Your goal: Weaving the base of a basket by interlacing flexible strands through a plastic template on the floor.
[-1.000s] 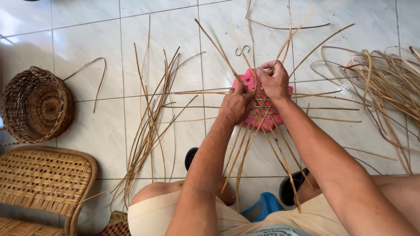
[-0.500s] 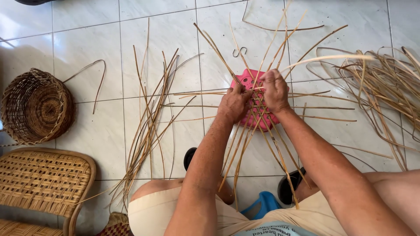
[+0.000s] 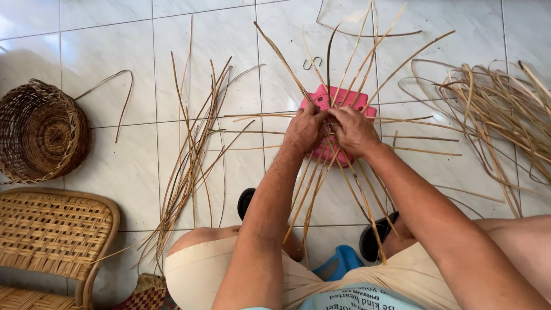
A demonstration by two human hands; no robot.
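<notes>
Both hands, left and right, met over the pink block on the floor, fingers pinching crossed cane strips. The strips looked light and springy, best gripped near the crossing

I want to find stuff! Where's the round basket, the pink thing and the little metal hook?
Round basket (image 3: 43, 131), head view, on its woven inside.
Pink thing (image 3: 342, 97), head view, on its top edge above the hands.
Metal hook (image 3: 313, 63), head view, on its bent middle.

A round woven basket lies on white floor tiles, just above a wicker chair seat; a small metal hook lies apart.
</notes>
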